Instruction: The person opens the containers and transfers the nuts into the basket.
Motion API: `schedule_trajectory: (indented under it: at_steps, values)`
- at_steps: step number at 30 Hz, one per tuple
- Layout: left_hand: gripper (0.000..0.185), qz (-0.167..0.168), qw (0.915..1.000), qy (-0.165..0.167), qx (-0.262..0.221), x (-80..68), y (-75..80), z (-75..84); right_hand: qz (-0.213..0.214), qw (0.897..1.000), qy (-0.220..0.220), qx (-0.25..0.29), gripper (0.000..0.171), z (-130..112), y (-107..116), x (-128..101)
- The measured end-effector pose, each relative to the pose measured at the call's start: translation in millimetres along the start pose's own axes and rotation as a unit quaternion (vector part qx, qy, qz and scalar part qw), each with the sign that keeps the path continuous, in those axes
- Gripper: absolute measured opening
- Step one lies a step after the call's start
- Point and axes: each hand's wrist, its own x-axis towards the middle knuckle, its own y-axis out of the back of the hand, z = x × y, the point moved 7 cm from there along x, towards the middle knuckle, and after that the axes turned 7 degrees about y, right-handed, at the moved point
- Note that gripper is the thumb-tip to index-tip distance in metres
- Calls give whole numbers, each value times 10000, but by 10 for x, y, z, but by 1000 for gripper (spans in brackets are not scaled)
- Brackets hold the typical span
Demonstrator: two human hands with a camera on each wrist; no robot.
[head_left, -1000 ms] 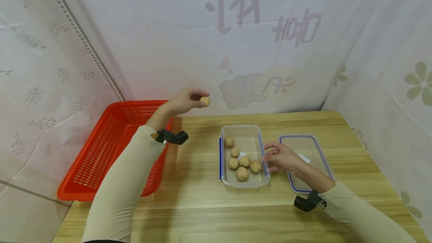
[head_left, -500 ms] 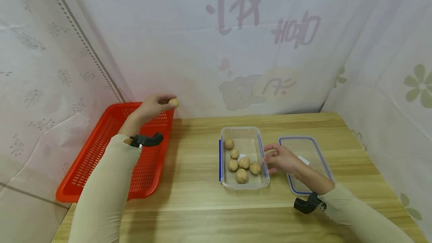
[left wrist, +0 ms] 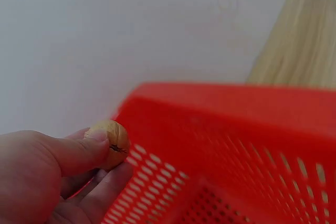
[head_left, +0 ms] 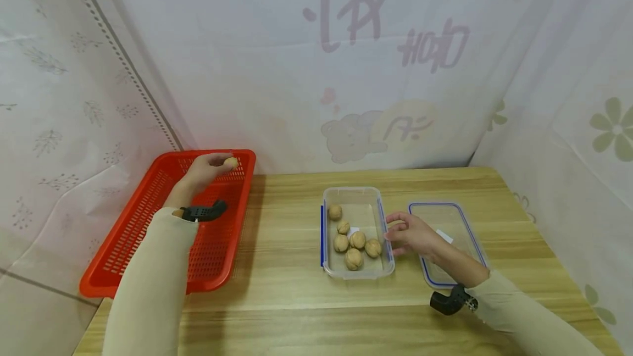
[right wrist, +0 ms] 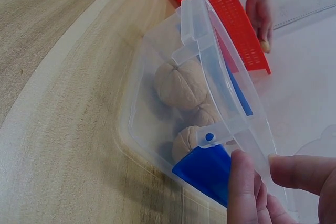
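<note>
My left hand (head_left: 200,172) pinches a walnut (left wrist: 111,142) between thumb and fingers, over the far part of the red plastic basket (head_left: 228,268). No walnuts show in the visible part of that basket. On the table, a clear plastic food container (head_left: 366,207) with blue latches holds several walnuts (head_left: 353,259). My right hand (head_left: 415,235) grips its right wall; in the right wrist view the thumb lies at the rim and the fingers are beside the blue latch (right wrist: 207,174).
A clear lid (head_left: 447,216) with a blue seal lies on the wooden table (head_left: 296,323), partly under the right forearm. Patterned white cloth (head_left: 277,70) hangs behind the table and along both sides.
My left hand has carried the walnut leftward from above the table, near the back cloth, to over the red basket, and lowered it slightly. The right hand stays at the container.
</note>
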Motion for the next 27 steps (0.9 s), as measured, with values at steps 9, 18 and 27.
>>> schedule_trajectory:
  at_steps: [9, 18, 27]
  values:
    - [61, 212, 9977, 572, -283, 63, -32, -334, 8, 10000, -34, 9, 49, 10, 6, 1]
    - [60, 224, 9949, 978, 25, 159, -97, -563, 5, 10000, -1, 13, 50, -1, 4, 2]
    - [65, -53, 9896, 1436, -75, 129, -220, -733, 100, 9999, -76, 3, 47, 30, 34, 12]
